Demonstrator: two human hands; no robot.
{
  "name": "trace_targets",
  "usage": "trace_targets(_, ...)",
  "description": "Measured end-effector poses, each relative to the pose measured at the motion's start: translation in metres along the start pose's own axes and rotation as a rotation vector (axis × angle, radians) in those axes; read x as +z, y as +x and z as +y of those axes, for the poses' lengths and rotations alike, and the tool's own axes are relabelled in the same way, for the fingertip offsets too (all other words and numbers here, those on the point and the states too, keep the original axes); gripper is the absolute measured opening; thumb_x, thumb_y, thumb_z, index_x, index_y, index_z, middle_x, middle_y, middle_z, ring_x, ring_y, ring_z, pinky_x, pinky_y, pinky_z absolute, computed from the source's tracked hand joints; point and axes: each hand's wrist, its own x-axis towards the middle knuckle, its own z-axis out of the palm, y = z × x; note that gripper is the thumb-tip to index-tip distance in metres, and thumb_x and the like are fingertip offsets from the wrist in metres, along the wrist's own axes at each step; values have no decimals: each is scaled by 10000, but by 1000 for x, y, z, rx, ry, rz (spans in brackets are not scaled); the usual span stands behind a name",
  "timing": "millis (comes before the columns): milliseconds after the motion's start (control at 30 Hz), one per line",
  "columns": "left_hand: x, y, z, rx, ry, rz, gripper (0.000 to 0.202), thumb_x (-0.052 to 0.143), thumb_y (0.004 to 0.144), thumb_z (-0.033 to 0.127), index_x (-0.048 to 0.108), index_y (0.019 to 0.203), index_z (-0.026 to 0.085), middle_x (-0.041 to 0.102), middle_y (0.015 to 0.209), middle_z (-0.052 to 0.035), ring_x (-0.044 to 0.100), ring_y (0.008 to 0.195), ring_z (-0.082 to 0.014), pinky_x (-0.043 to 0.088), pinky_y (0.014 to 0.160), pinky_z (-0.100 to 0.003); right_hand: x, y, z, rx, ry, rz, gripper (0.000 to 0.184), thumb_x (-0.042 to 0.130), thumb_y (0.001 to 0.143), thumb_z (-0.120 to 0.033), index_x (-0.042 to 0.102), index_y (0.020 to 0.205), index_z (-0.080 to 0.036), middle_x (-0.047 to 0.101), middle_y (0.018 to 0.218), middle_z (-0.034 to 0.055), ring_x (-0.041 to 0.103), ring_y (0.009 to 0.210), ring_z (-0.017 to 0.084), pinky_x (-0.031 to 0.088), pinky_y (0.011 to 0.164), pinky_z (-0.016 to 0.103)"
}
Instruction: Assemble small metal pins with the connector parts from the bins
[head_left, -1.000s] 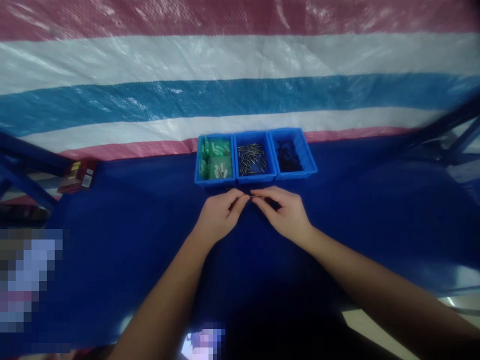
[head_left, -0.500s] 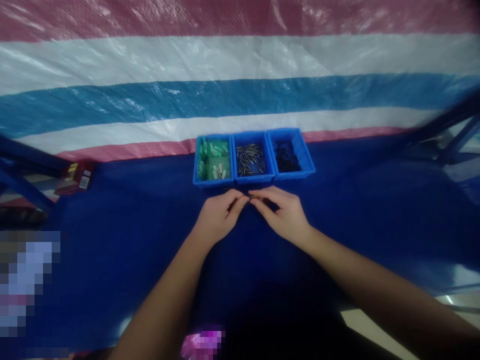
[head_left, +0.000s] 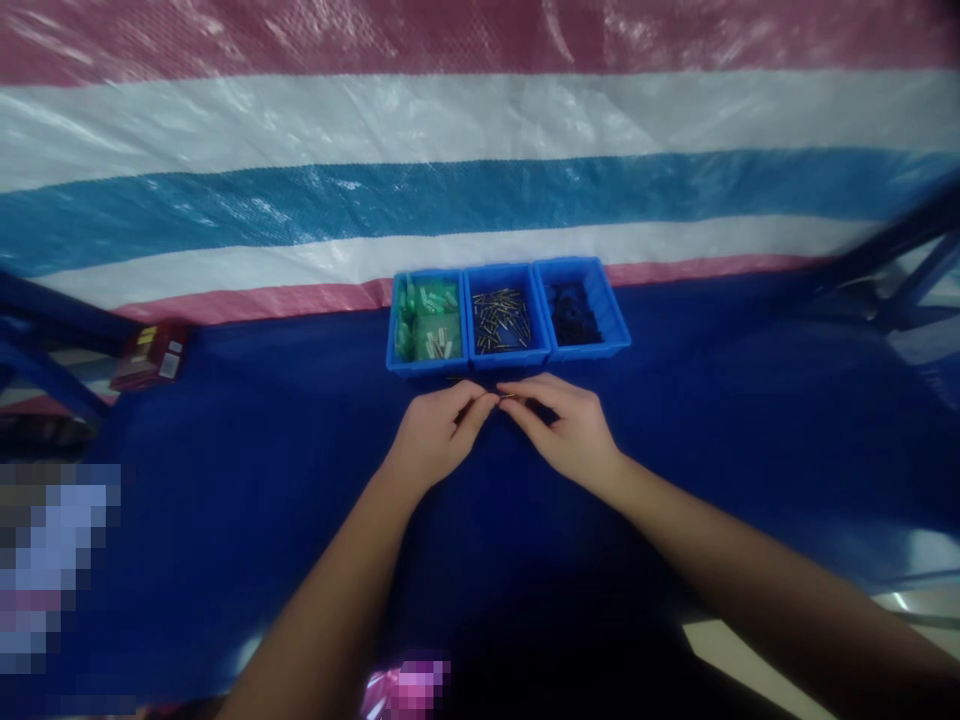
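My left hand (head_left: pixel 433 432) and my right hand (head_left: pixel 576 428) meet fingertip to fingertip over the blue table, just in front of the bins. Both are closed in a pinch. Between their fingertips runs a thin, gold-coloured metal rod (head_left: pixel 507 397), mostly covered by the fingers. Behind my left hand a thin dark tip shows; whether it belongs to the same rod I cannot tell. Nearest to the hands is the middle blue bin (head_left: pixel 510 357), which holds many similar thin metal rods (head_left: pixel 501 318).
Left of the middle bin, a blue bin (head_left: pixel 427 368) contains green plastic bags and small pale pieces. On the right, another blue bin (head_left: pixel 592 351) holds dark pieces. A dark red box (head_left: pixel 150 357) lies at the table's left end. A striped sheet (head_left: pixel 480 120) hangs behind.
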Motion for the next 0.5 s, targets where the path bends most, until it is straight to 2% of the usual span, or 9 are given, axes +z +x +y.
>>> trace_targets(200,2,0,1,-5,-41,47,172,611,963,332,692,1058,214,693,733,36,612,591,-78,466,613,-191,0,0,0,-9,10,16,153,671,932,-209,774,1043,-233,790,994,54,744,897,194,618,808,352)
trace_targets(400,0,0,-1,7,24,-2,244,544,998,355,703,902,197,699,719,17,633,618,-102,465,609,-215,1,1,-2,-45,2,7,143,673,923,-195,772,1014,-243,791,973,47,731,891,199,612,817,369)
trace_targets(500,-1,1,0,42,-11,12,241,555,994,366,729,944,206,742,794,-2,665,674,-116,500,656,-221,0,1,-2,-53,-7,10,132,667,923,-197,768,993,-246,793,957,41,731,883,203,611,826,382)
